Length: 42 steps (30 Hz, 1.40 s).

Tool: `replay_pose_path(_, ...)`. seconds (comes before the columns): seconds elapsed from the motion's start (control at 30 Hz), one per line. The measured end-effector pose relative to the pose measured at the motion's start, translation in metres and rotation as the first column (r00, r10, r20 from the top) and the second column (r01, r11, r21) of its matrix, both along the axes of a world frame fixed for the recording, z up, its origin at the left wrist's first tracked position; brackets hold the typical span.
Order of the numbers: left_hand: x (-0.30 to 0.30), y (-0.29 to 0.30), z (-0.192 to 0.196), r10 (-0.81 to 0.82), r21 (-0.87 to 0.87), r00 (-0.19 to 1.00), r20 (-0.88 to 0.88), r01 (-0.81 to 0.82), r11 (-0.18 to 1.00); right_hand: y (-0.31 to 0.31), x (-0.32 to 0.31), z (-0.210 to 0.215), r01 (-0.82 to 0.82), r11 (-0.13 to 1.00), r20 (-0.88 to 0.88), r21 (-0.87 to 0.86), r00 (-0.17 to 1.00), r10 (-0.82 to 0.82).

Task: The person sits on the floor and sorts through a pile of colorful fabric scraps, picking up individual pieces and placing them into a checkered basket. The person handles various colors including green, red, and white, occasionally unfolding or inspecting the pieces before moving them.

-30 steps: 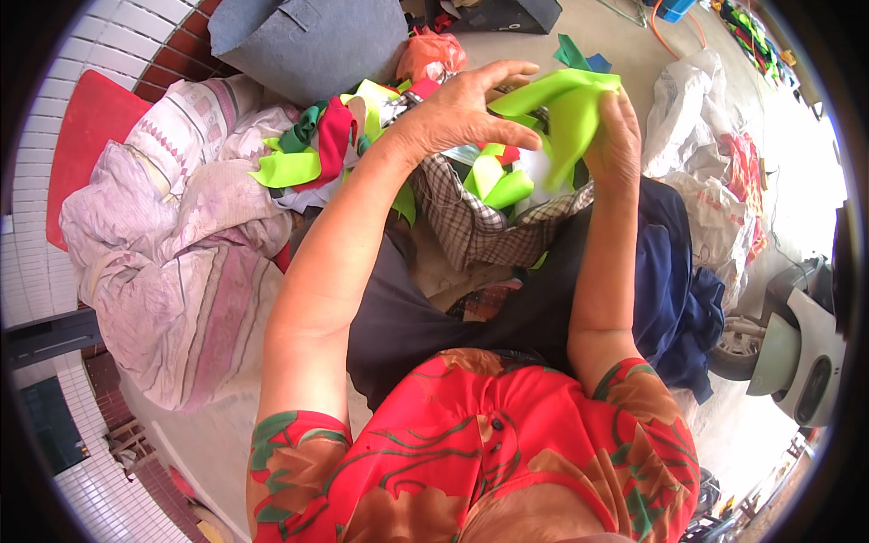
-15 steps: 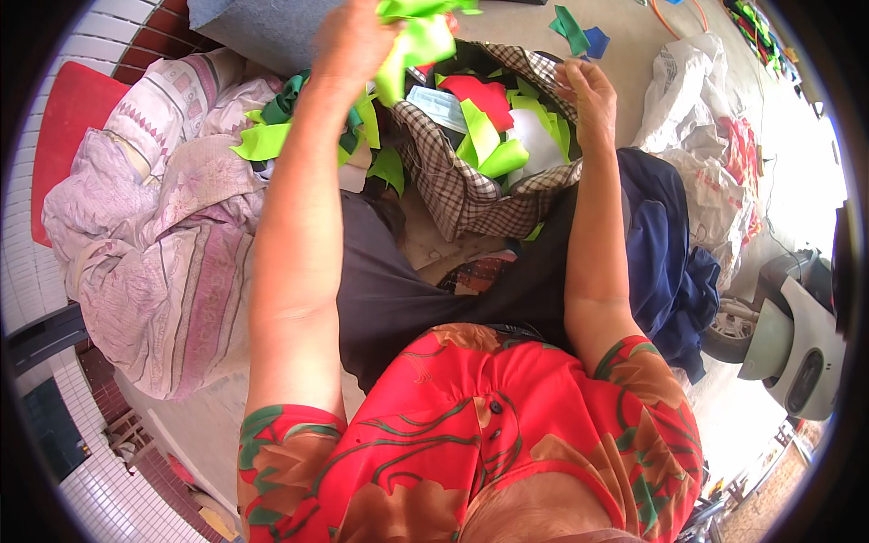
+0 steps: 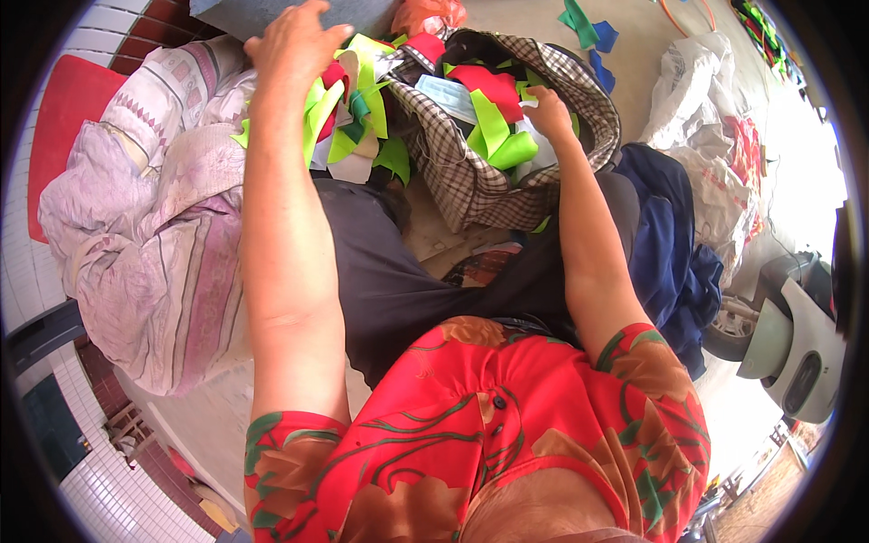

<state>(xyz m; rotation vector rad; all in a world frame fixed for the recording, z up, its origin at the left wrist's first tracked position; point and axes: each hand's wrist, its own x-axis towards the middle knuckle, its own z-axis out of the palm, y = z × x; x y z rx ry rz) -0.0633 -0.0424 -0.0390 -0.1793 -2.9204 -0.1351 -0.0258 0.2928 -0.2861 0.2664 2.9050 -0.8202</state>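
My left hand (image 3: 294, 45), empty with its fingers spread, is over the left side of a pile of cloth scraps (image 3: 369, 81) in lime green, red, dark green and white. A brown-and-white checked bag (image 3: 462, 185) stands gaping between my legs. Inside it are lime-green scraps (image 3: 489, 122), a red scrap (image 3: 493, 90), a pale blue face mask (image 3: 447, 98) and something white. My right hand (image 3: 550, 118) reaches into the bag's right side, its fingers apart above the white piece. I see nothing held in it.
A crumpled pinkish patterned cloth (image 3: 172, 253) fills the left, beside a red panel (image 3: 72, 136). Blue and green scraps (image 3: 593, 36) lie on the floor beyond the bag. To the right are dark blue cloth (image 3: 670, 244), a white sack (image 3: 697, 100) and a scooter (image 3: 797, 344).
My left hand has let go of lime-green scraps and moved left of where it was. My right hand has gone from the bag's far rim down into its opening.
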Motion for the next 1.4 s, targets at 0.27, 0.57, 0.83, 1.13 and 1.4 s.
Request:
replay_pose_path(0.27,0.021,0.032,0.002,-0.164,0.002,0.986,0.023,0.164,0.986,-0.021,-0.006,-0.023,-0.302,0.933,0.326,0.195,0.917,0.229)
replay_pose_path(0.57,0.035,0.053,0.017,-0.166,0.133,0.986,0.004,0.164,0.977,-0.033,0.007,-0.039,-0.487,0.836,0.426,0.253,0.832,0.355)
replay_pose_path(0.83,0.023,0.048,-0.006,-0.274,0.056,0.959,-0.072,0.278,0.959,-0.107,0.039,-0.072,-0.802,0.580,0.155,0.142,0.597,0.787)
replay_pose_path(1.13,0.022,0.045,-0.002,-0.238,0.013,0.971,0.031,0.238,0.971,-0.086,0.026,0.011,-0.415,0.900,0.030,-0.131,0.906,0.422)
replay_pose_path(1.4,0.022,0.044,-0.003,-0.267,0.051,0.964,-0.011,0.267,0.962,-0.027,0.002,-0.029,0.376,0.921,0.238,0.102,0.890,-0.389)
